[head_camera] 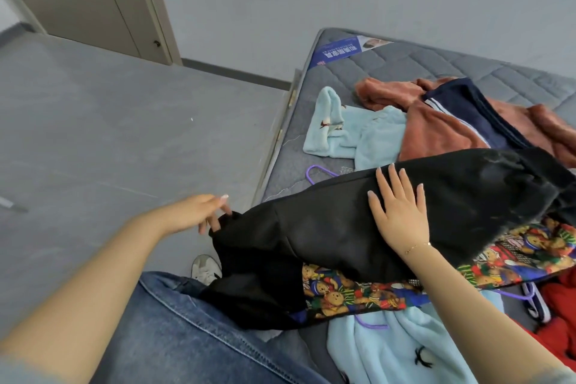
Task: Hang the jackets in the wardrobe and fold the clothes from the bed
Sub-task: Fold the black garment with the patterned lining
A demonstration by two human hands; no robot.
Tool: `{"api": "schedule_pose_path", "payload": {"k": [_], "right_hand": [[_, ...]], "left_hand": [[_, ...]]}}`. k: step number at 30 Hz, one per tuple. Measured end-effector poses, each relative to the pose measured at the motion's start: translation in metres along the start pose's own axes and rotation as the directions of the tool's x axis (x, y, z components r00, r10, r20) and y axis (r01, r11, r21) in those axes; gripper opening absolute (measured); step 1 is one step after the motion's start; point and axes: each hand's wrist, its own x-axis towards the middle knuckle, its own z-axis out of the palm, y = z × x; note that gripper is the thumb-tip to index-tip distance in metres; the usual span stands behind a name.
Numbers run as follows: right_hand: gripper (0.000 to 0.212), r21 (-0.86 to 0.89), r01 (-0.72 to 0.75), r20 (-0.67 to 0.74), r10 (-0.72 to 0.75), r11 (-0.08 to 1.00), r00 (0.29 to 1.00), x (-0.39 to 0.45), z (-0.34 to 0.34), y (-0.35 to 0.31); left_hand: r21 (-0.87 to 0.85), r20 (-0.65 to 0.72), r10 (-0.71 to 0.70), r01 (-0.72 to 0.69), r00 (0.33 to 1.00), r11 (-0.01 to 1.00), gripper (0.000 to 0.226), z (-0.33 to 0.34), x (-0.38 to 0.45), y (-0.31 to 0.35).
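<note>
Closest in, the left hand (199, 212) pinches the cuff end of the black jacket (358, 221), which lies on the bear-print garment (343, 290) with that end hanging off the mattress (405, 62) edge. The right hand (397, 212) lies flat on it, fingers straight. Farther back sit the light blue fleece (367, 137) and rust fleece (442, 125). Risk as I see it: pull too hard and the slick jacket slides off, dragging the purple hanger (318, 170) along.

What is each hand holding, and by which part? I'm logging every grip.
The left hand pinches the black garment at its end hanging off the bed. The right hand only presses flat on its middle.
</note>
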Motion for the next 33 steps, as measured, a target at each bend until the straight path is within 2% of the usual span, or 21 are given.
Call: {"api": "schedule_pose_path", "payload": {"k": [2,3,5,7,10,13,17,20,23,25,27,28,30,31,32,33], "right_hand": [[0.052,0.078,0.049,-0.02,-0.047,0.996,0.999,0.005,-0.004,-0.003],[0.048,0.126,0.101,-0.038,-0.097,0.987,0.995,0.009,-0.007,-0.007],[0.039,0.201,0.246,-0.063,-0.238,0.948,0.969,0.019,-0.013,-0.023],[0.03,0.256,0.39,-0.059,-0.389,0.884,0.919,0.03,-0.016,-0.047],[0.025,0.261,0.52,0.04,-0.547,0.813,0.836,0.046,-0.014,-0.081],[0.039,0.169,0.519,0.248,-0.546,0.838,0.8,0.062,-0.011,-0.096],[0.047,0.116,0.483,0.388,-0.487,0.868,0.782,0.074,-0.009,-0.09],[0.049,0.19,0.428,0.373,-0.468,0.884,0.801,0.081,-0.009,-0.085],[0.052,0.233,0.37,0.297,-0.428,0.899,0.854,0.086,-0.006,-0.089],[0.046,0.156,0.375,0.272,-0.404,0.914,0.873,0.081,-0.004,-0.092],[0.033,0.094,0.384,0.159,-0.394,0.919,0.905,0.069,-0.005,-0.09],[0.028,0.096,0.388,0.069,-0.395,0.917,0.916,0.058,-0.006,-0.089],[0.031,0.115,0.425,-0.088,-0.417,0.898,0.905,0.031,-0.004,-0.088],[0.038,0.104,0.444,-0.106,-0.434,0.89,0.894,0.017,-0.001,-0.087],[0.046,0.076,0.461,-0.066,-0.457,0.884,0.887,0.003,0.003,-0.086],[0.053,0.033,0.471,0.021,-0.471,0.882,0.882,-0.008,0.007,-0.082]], "left_hand": [[-0.125,-0.175,0.034,-0.057,0.984,0.991,0.028,0.001,0.009,-0.012],[-0.196,-0.165,0.025,-0.057,0.986,0.979,0.026,0.003,0.012,-0.015],[-0.293,-0.024,-0.003,-0.004,1.0,0.956,0.033,0.007,0.015,-0.015],[-0.284,0.081,-0.027,0.049,0.996,0.958,0.034,0.014,0.018,-0.01],[-0.242,0.083,-0.051,0.07,0.995,0.968,0.032,0.022,0.024,-0.01],[-0.273,0.056,-0.068,0.081,0.996,0.958,0.032,0.02,0.021,-0.018],[-0.315,-0.068,-0.03,0.008,0.997,0.949,0.028,0.008,0.008,-0.029],[-0.475,-0.192,-0.059,-0.04,0.98,0.879,0.025,0.001,0.005,-0.032],[-0.559,-0.21,-0.184,0.036,0.96,0.828,0.023,0.002,0.012,-0.03],[-0.427,-0.267,-0.242,0.111,0.933,0.897,0.022,0.008,0.019,-0.029],[-0.116,-0.428,-0.184,0.148,0.885,0.982,0.025,0.014,0.021,-0.029],[0.004,-0.529,-0.117,0.14,0.841,0.99,0.032,0.017,0.018,-0.025],[0.098,-0.704,0.105,-0.05,0.703,0.994,0.04,0.03,0.008,-0.004],[0.138,-0.733,0.224,-0.183,0.643,0.973,0.042,0.043,0.005,0.009],[0.187,-0.698,0.32,-0.269,0.641,0.945,0.046,0.059,0.003,0.023],[0.251,-0.591,0.392,-0.301,0.706,0.92,0.052,0.078,0.001,0.034]]}}
